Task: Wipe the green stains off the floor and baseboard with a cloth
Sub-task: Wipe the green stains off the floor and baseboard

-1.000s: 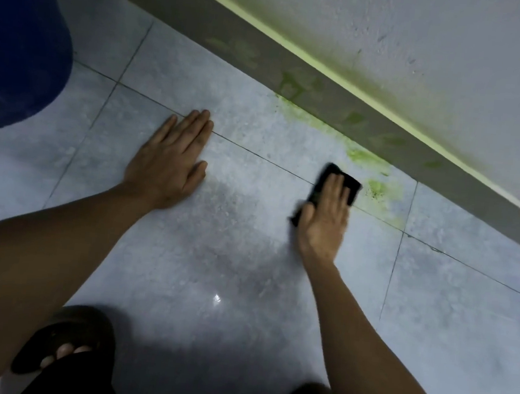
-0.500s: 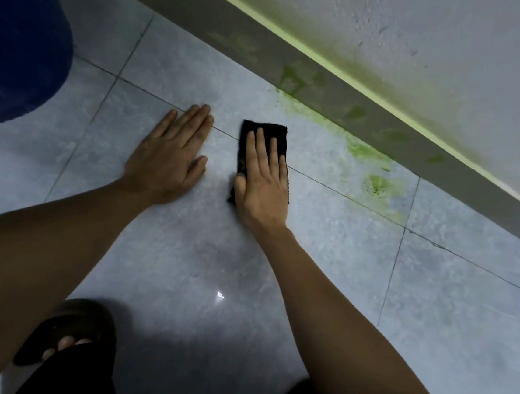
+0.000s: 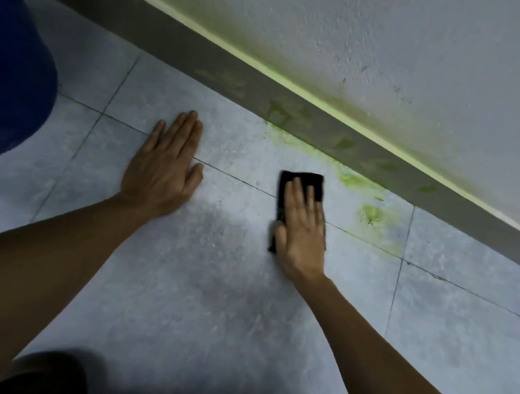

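Note:
My right hand point(image 3: 302, 229) lies flat on a black cloth point(image 3: 301, 181), pressing it onto the grey tiled floor point(image 3: 212, 287). Only the cloth's far end and left edge show past my fingers. Green stains point(image 3: 370, 213) spread on the floor just right of the cloth, along the foot of the grey baseboard point(image 3: 323, 123). Darker green smears point(image 3: 279, 111) mark the baseboard itself. My left hand point(image 3: 166, 168) rests palm down on the floor to the left, fingers spread, holding nothing.
A large dark blue container point(image 3: 7, 71) stands at the far left. The white wall point(image 3: 425, 54) above the baseboard has a green tint. A dark sandal point(image 3: 48, 373) shows at the bottom left.
My right hand slid the cloth left, close to my left hand, and has now moved it back right toward the green stains. My left hand stayed planted.

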